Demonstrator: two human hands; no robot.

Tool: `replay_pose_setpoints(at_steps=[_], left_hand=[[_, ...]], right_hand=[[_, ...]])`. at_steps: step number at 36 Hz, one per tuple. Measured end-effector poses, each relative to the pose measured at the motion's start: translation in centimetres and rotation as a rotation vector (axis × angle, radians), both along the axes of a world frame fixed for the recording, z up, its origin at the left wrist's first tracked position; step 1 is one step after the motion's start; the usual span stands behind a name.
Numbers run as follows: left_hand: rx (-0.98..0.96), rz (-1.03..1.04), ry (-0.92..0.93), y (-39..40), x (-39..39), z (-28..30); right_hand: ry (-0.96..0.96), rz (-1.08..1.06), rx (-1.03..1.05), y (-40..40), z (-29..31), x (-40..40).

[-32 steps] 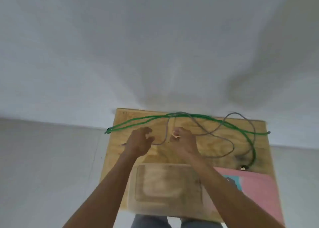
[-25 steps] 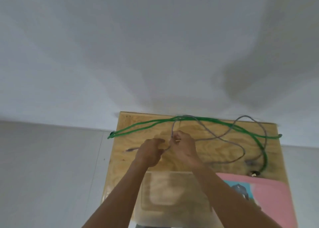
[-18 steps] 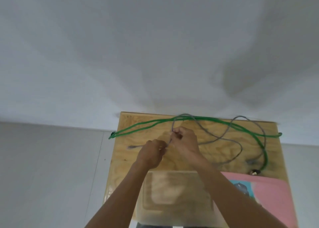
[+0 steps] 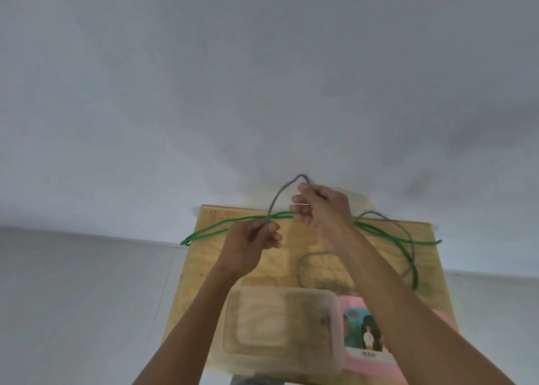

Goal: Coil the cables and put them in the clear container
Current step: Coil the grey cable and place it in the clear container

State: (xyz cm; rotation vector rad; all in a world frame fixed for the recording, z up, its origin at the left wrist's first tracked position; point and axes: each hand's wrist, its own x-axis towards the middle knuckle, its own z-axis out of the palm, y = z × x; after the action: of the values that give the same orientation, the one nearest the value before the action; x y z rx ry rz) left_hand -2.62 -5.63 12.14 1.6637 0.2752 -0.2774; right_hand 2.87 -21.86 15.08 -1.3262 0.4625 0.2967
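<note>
A grey cable (image 4: 279, 194) arches between my two hands above the plywood table (image 4: 210, 256). My left hand (image 4: 253, 244) pinches one end of the arch, and my right hand (image 4: 320, 209) grips the other, raised higher. The rest of the grey cable loops loosely on the wood behind my right arm. A green cable (image 4: 221, 228) lies stretched across the far part of the table, from its left edge to the right. The clear container (image 4: 280, 335) stands empty at the near edge, below my hands.
A pink box with a picture on it (image 4: 367, 338) lies right of the container, partly under my right forearm. The table stands against a white wall, with grey floor on both sides. The green cable's ends reach past both table edges.
Both hands have lifted off the table with the grey cable, the right hand rising higher and pulling a loop up. The slack on the wood has shifted toward me.
</note>
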Motion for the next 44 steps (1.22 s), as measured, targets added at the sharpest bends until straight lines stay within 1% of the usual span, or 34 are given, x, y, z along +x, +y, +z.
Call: replay_pose_setpoints(at_steps=[6,10,14,16,18,20,23,26,28,31,35,37,38,40,42,44], left_hand=[[-0.395,0.217,0.001,-5.0,-1.3,5.4],[-0.683,0.372,0.035,-7.6,-2.6,7.1],[-0.774,0.465,0.044,-9.4,-4.6,8.0],[-0.787,0.504,0.055,-10.2,-5.5,8.3],[-0.772,0.497,0.052,-10.6,-6.3,8.6],[-0.705,0.446,0.057,-10.7,-6.9,8.8],[-0.615,0.358,0.085,-11.0,-7.5,9.6],[-0.613,0.351,0.097,-11.5,-7.9,10.9],[-0.632,0.373,0.093,-11.5,-8.1,11.6],[-0.668,0.413,0.063,-10.5,-8.3,12.6],[-0.654,0.433,0.018,-8.0,-8.8,14.1],[-0.599,0.413,0.000,-6.6,-9.2,15.1],[-0.560,0.394,-0.002,-5.9,-9.5,15.5],[-0.472,0.345,-0.015,-4.9,-10.1,16.3],[-0.419,0.276,-0.042,-4.1,-10.8,17.0],[-0.417,0.197,-0.065,-3.7,-11.5,17.6]], right_hand=[[-0.123,0.218,-0.185,-3.3,2.5,-6.3],[-0.172,0.288,-0.170,-4.9,2.5,-10.5],[-0.242,0.297,-0.055,-5.3,2.4,-13.8],[-0.236,0.262,-0.007,-5.4,2.5,-14.8],[-0.262,0.219,-0.047,-5.6,2.4,-15.4],[-0.340,0.174,-0.183,-6.0,2.2,-15.8],[-0.486,0.111,-0.442,-6.6,2.2,-16.2],[-0.623,0.089,-0.567,-6.9,2.4,-16.4],[-0.647,0.106,-0.576,-6.7,2.8,-16.5],[-0.632,0.147,-0.570,-6.1,3.7,-16.4],[-0.514,0.325,-0.387,-5.5,5.0,-15.8],[-0.531,0.315,-0.368,-4.8,5.8,-15.2],[-0.568,0.286,-0.399,-4.3,6.4,-14.8],[-0.715,0.243,-0.522,-3.0,7.8,-13.6],[-0.898,0.263,-0.610,-1.6,9.3,-12.3],[-1.032,0.302,-0.704,-0.3,10.2,-11.0]])
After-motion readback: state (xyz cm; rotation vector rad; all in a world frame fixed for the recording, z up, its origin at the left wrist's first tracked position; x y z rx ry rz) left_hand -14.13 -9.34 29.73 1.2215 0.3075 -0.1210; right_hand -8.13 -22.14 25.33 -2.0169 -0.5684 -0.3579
